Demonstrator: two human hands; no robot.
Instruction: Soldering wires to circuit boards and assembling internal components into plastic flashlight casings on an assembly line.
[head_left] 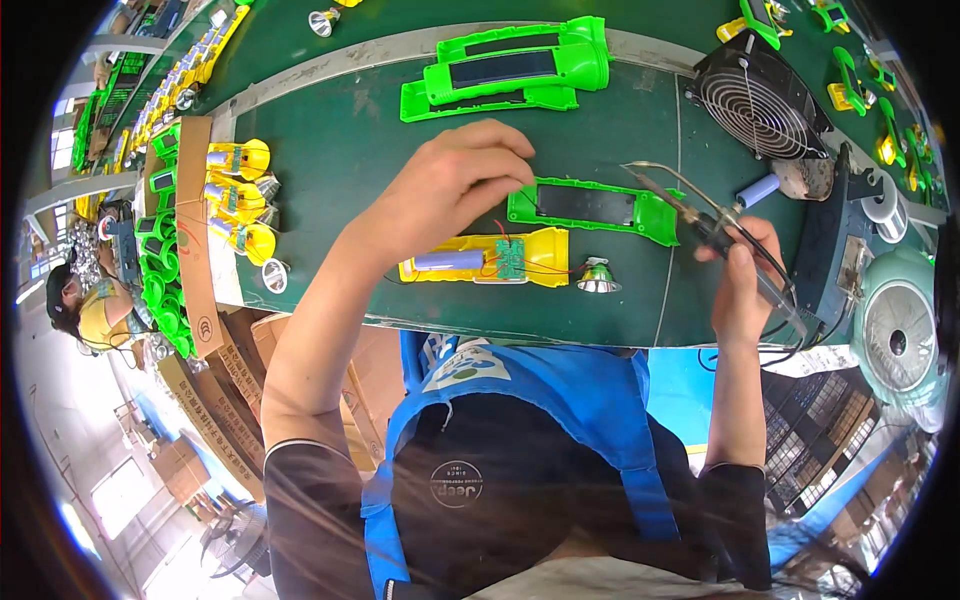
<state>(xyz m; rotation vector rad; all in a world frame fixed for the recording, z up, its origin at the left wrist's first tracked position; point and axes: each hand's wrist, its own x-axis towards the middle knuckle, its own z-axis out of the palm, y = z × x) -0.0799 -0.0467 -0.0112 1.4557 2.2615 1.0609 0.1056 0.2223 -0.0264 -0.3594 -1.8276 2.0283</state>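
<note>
My right hand (748,275) is closed round a soldering iron (712,232) with a thin curved metal tube along it; its tip points left, above a green plastic casing half (655,215) with a dark panel (585,207) set in it. At the casing's left end my left hand (450,185) pinches with thumb and forefinger; what lies between the fingertips is too small to make out. Nearer me is a yellow casing half (548,258) holding a violet battery cell (448,261) and a green circuit board (511,258). Thin wires run from the board to a shiny reflector (598,276).
Green casings (500,72) are stacked at the back. At the right are a black fan (757,100), a loose battery cell (757,190), a solder reel (884,205) and a pale green round fan (897,330). Yellow assemblies (235,200) line the left edge beside a cardboard box (197,255). Another person (100,310) sits far left.
</note>
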